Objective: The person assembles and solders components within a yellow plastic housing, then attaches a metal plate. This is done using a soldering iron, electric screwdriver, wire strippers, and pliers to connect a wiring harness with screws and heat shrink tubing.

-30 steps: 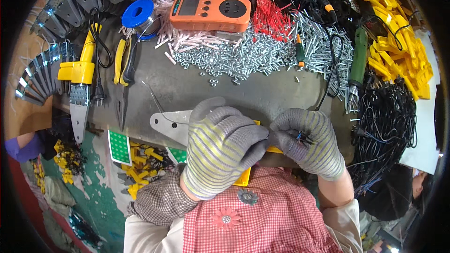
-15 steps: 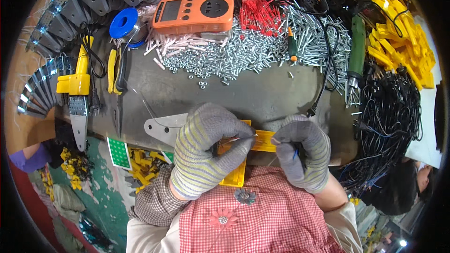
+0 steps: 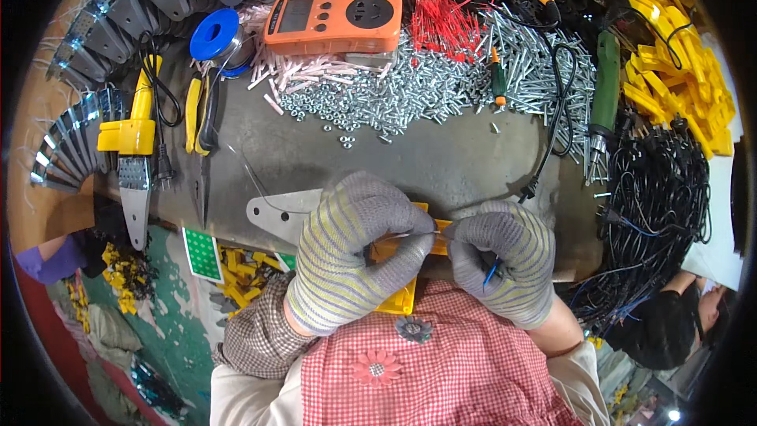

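My left hand, in a striped grey glove, pinches a thin wire between thumb and forefinger. Close beside it, my right hand, gloved alike, has its thumb and forefinger pressed together at the wire's end. A blue wire sticks out from under its curled fingers. Below both hands lies a yellow plastic housing, largely covered by them. From behind the left hand a flat grey metal plate with holes reaches out on the bench. What lies inside the housing is hidden.
Nuts and screws are heaped behind my hands, below an orange meter. Pliers, a solder spool and a yellow-handled tool lie left. A green power screwdriver and black cables lie right.
My right hand has shifted slightly left, its fingertips closing in on those of my left hand. The blue wire shows a little lower and more tilted. The view has shifted slightly.
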A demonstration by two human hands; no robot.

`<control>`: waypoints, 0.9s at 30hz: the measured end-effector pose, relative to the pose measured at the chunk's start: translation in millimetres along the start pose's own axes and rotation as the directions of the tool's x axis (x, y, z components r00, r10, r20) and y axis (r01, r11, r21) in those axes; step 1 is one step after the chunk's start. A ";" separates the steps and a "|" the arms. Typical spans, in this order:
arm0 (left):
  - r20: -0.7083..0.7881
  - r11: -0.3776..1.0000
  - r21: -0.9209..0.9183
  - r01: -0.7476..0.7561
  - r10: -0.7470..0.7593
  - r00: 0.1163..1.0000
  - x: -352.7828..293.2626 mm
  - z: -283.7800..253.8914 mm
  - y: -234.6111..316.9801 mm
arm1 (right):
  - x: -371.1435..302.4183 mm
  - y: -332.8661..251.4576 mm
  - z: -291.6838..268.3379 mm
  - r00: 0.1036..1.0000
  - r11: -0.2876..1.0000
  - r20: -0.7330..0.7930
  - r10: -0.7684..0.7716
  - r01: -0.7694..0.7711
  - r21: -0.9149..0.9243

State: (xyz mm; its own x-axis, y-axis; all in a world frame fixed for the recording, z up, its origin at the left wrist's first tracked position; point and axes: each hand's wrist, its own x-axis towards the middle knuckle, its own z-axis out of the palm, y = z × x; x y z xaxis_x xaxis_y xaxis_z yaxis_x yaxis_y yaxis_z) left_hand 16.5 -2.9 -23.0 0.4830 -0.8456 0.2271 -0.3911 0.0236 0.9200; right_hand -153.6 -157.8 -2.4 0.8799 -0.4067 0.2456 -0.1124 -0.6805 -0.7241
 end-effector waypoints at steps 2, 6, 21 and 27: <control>0.081 0.998 0.064 -0.026 0.020 0.996 6.3 -6.3 6.9 | 5.2 -0.3 -7.1 0.997 0.998 0.064 0.045 -0.048 0.051; 0.190 0.938 0.281 -0.202 0.152 0.970 13.9 -9.0 17.2 | 13.6 -7.5 -9.9 1.000 0.999 0.016 -0.013 0.012 0.043; 0.106 0.951 0.212 -0.223 0.205 0.973 16.0 -14.9 15.7 | 10.9 -17.5 -6.8 0.994 0.998 0.092 0.055 -0.057 0.021; 0.483 0.920 -0.084 0.384 -0.299 0.823 32.0 -29.8 16.4 | 17.6 -5.6 -14.0 0.735 0.671 0.383 -0.559 0.673 -0.312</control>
State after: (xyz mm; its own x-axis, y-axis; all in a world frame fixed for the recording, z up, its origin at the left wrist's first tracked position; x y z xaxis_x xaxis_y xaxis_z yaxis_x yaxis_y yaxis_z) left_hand 48.9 -13.7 8.9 0.1358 -0.9606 -0.2427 -0.1085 -0.2579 0.9601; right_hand -143.9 -169.6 15.0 0.8867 0.3146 0.3389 0.3723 -0.9204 -0.1194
